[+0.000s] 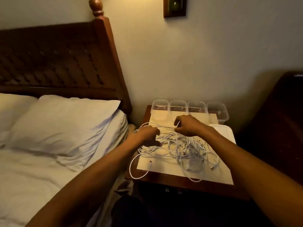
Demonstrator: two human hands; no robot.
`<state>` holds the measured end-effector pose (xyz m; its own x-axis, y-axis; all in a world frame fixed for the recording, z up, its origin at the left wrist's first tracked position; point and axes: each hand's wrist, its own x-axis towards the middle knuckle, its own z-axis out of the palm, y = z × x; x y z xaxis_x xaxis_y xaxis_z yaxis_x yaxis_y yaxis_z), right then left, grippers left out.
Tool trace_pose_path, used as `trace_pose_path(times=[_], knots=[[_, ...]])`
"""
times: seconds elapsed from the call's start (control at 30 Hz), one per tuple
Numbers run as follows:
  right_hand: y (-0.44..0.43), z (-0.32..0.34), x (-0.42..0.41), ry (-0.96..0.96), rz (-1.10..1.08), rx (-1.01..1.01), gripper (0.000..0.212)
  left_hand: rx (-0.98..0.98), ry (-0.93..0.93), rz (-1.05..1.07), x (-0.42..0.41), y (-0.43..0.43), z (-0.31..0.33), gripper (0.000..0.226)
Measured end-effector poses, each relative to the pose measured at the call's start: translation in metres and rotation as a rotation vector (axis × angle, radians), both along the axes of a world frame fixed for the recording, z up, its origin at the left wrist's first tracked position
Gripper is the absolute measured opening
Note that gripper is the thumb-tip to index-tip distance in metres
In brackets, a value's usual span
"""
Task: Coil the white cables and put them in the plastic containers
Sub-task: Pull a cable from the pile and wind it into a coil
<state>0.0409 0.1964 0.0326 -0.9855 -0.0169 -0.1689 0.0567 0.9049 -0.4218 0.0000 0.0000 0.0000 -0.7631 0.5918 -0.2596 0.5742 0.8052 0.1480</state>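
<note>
Right now your left hand [150, 135] has its fingers curled down into the 9 o'clock side of the loose tangle of thin white cables [186, 151], gripping a few strands. Your right hand [186, 126] pinches one strand at the heap's 12 o'clock side, with a short end poking up past the fingertips. One length runs between the two hands.

You look to be at the very first step, freeing a single cable. Nothing is coiled yet, and the four clear plastic containers [178, 106], in a row along the 12 o'clock edge, look empty. Next, draw your pinched strand out slowly and follow it to its plug while the left hand holds the heap down. A hard pull will likely tighten the knots and drag the whole pile.

The heap lies on a cream paper sheet [164, 164] covering most of the small dark wooden counter [164, 183]. Mind the 7 o'clock corner, where one loop [136, 173] already hangs over the edge beside the white-sheeted bed [41, 169]. Another loop lies past the paper at 6 o'clock.

Bare paper near 7 o'clock gives you room to wind a coil. A flat white piece [224, 131], lid or tray I cannot tell, fills the 2 o'clock corner. Dark furniture [278, 120] crowds the 3 o'clock side, so swing your elbows toward yourself, not outward.
</note>
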Motion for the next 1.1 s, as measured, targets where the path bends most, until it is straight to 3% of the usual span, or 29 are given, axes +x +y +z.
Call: trace_pose_path(times=[0.07, 0.2, 0.3, 0.43, 0.53, 0.7, 0.83, 0.93, 1.1], knots=[[-0.006, -0.006, 0.003, -0.094, 0.045, 0.008, 0.037, -0.082, 0.037, -0.014, 0.007, -0.003, -0.003, 0.053], [-0.014, -0.024, 0.006, -0.115, 0.099, -0.031, 0.055, 0.096, 0.115, 0.024, -0.001, -0.004, -0.002, 0.014], [-0.014, -0.03, 0.001, -0.05, 0.074, -0.145, 0.06, 0.251, 0.209, 0.031, -0.014, 0.002, 0.024, 0.017], [-0.01, -0.022, -0.012, 0.075, -0.002, -0.288, 0.034, 0.398, 0.302, -0.039, -0.03, 0.011, 0.069, 0.017], [-0.006, -0.007, -0.016, 0.161, -0.03, -0.334, 0.03, 0.474, 0.349, -0.067, -0.042, 0.011, 0.1, 0.016], [0.001, 0.007, -0.018, 0.096, 0.003, -0.232, 0.026, 0.664, 0.5, -0.078, -0.044, 0.013, 0.152, 0.016], [0.004, 0.021, -0.014, 0.113, -0.024, -0.31, 0.034, 0.729, 0.611, -0.066, -0.044, 0.009, 0.188, 0.015], [0.007, 0.042, -0.013, 0.21, -0.051, -0.394, 0.035, 0.776, 0.597, -0.032, -0.039, 0.008, 0.205, 0.016], [0.009, 0.081, -0.013, 0.362, -0.111, -0.612, 0.029, 0.783, 0.405, 0.114, -0.036, 0.005, 0.209, 0.019]])
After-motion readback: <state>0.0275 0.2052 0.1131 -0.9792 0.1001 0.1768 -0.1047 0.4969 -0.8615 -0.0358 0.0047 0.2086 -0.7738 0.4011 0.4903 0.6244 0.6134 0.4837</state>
